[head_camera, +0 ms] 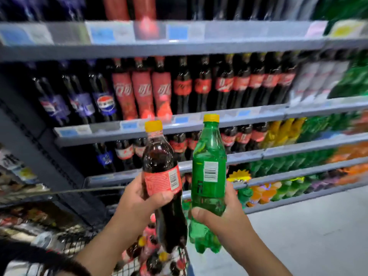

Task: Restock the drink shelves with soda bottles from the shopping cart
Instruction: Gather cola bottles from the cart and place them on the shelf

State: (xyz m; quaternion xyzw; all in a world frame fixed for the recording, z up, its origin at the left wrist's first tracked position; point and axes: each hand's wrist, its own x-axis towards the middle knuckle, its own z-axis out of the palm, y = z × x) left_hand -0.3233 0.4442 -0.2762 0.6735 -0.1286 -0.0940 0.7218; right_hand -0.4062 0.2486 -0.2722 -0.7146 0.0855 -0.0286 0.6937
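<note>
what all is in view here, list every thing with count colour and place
cola bottle: one, dark with red label and yellow cap, in left grip
green bottle: one, green with yellow cap, in right grip
shopping cart: one, dark wire, bottom left
cart bottles: several, dark with red labels, inside the shopping cart
shelves: several tiers, grey, across the back
blue-label bottles: several, dark, left of shelves
red-label bottles: many, dark, middle of shelves
green shelf bottles: many, green, lower right tiers
floor: grey, lower right
left grip: one, curled round the cola bottle
right grip: one, curled round the green bottle
</note>
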